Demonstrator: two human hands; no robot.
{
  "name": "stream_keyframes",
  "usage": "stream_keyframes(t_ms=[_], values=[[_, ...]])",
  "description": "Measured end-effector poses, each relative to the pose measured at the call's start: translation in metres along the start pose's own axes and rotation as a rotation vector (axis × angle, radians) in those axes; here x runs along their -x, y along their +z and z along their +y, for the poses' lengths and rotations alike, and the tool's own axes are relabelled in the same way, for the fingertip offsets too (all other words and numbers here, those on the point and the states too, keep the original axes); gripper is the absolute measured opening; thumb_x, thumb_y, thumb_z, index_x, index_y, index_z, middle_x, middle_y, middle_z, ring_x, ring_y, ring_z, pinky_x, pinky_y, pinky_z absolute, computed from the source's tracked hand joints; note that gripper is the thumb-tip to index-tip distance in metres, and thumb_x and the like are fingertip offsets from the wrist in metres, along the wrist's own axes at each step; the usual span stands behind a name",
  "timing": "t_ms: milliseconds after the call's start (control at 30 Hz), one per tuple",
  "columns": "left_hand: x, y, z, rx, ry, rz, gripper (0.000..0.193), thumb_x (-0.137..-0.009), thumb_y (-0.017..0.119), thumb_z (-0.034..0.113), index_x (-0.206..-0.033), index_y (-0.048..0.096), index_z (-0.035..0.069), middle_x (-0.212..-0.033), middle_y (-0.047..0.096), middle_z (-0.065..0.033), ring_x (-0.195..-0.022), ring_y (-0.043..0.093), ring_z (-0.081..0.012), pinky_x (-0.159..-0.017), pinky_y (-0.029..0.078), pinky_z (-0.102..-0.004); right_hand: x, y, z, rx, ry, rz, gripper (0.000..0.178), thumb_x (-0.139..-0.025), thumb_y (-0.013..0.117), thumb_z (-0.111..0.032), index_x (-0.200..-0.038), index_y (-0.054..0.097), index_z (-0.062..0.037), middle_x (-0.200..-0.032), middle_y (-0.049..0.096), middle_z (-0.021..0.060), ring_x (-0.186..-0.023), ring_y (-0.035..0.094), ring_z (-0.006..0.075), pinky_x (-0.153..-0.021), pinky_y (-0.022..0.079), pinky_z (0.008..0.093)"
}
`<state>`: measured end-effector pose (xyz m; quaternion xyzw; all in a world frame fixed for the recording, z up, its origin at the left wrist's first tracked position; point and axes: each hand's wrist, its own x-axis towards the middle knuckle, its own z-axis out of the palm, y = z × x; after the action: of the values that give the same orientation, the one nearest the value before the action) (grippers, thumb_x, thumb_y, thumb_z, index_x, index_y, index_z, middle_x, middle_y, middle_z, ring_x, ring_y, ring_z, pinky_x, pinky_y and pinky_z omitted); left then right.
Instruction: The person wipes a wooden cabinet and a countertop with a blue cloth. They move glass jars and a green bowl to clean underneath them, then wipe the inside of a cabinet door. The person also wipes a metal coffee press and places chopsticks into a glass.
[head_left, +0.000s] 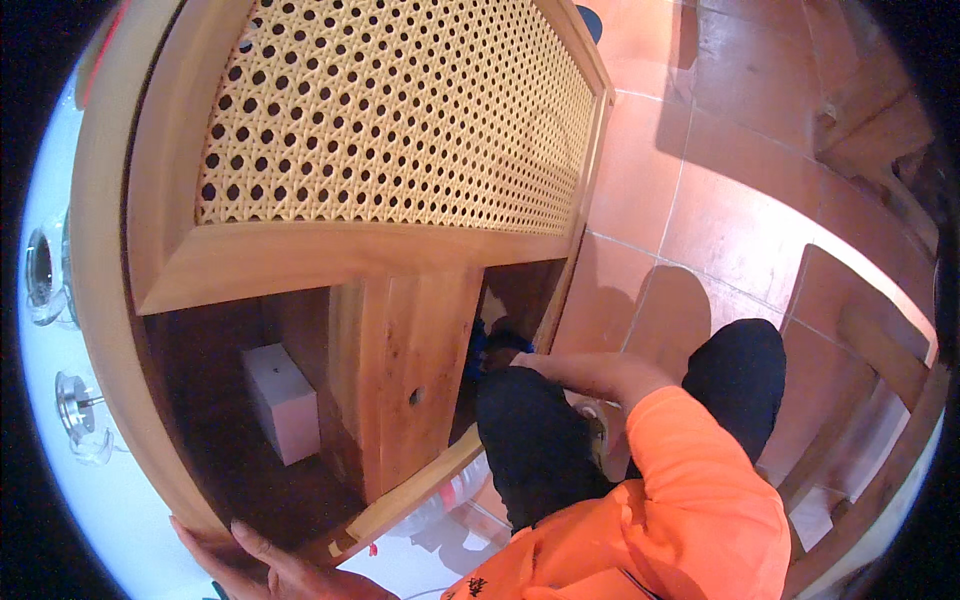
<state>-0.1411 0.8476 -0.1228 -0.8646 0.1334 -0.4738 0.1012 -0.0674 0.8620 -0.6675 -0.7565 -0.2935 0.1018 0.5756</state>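
Reaching into a dark compartment near the centre of the frame, the right hand is beside a blue item; shadow and a knee hide whether its fingers grip anything. The left hand, lower left, lies against the corner of the wooden cabinet, thumb and fingers apart. The cabinet fills the left and centre, its woven cane panel at the top. A white box sits in the compartment at lower left, beside a wooden drawer front with a round hole.
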Motion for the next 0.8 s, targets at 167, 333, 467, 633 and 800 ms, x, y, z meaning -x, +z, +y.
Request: stream_keyframes(t_ms=[167,333,467,633,800], values=[[0.003,-0.002,0.007,-0.067,-0.013,0.009,0.045,-0.095,0.060,0.012,-0.136,0.050,-0.003,-0.137,0.051,-0.0208,-0.126,0.050,-0.0290,-0.109,0.038,-0.0378,0.021,-0.172,-0.035,0.302,0.275,-0.056,0.029,-0.083,0.059,-0.028,-0.102,0.070,-0.0088,-0.104,0.066,0.0198,-0.092,0.063,0.0330,-0.085,0.052,0.0437],[-0.006,0.004,0.016,-0.014,-0.031,-0.039,0.043,-0.094,0.060,0.008,-0.135,0.050,-0.004,-0.136,0.053,-0.0207,-0.124,0.051,-0.0295,-0.107,0.039,-0.0386,0.038,-0.182,-0.019,0.588,0.157,-0.233,0.033,-0.084,0.057,-0.025,-0.109,0.068,-0.0062,-0.123,0.062,0.0131,-0.119,0.052,0.0318,-0.101,0.040,0.0439],[-0.007,0.001,0.019,-0.055,0.036,-0.025,0.043,-0.094,0.060,0.007,-0.135,0.051,-0.003,-0.134,0.054,-0.0210,-0.123,0.053,-0.0299,-0.106,0.040,-0.0383,0.108,-0.195,-0.034,1.075,-0.184,-0.011,0.034,-0.070,0.066,-0.030,-0.094,0.072,-0.0066,-0.096,0.063,0.0164,-0.090,0.058,0.0309,-0.070,0.045,0.0379],[-0.013,-0.002,0.036,0.011,-0.148,-0.137,0.045,-0.094,0.060,0.007,-0.136,0.049,-0.004,-0.135,0.054,-0.0207,-0.122,0.053,-0.0300,-0.106,0.040,-0.0388,0.161,-0.281,-0.003,0.820,0.122,-0.052,0.022,-0.078,0.060,-0.016,-0.088,0.064,0.0025,-0.102,0.059,0.0231,-0.091,0.057,0.0387,-0.078,0.046,0.0501],[-0.016,-0.001,0.032,-0.052,0.063,-0.047,0.047,-0.092,0.064,0.023,-0.128,0.056,-0.005,-0.124,0.061,-0.0210,-0.108,0.060,-0.0354,-0.091,0.046,-0.0396,0.170,-0.392,-0.016,0.480,0.639,0.499,0.027,-0.078,0.058,-0.011,-0.102,0.064,0.0007,-0.100,0.064,0.0241,-0.097,0.062,0.0394,-0.087,0.049,0.0452]])
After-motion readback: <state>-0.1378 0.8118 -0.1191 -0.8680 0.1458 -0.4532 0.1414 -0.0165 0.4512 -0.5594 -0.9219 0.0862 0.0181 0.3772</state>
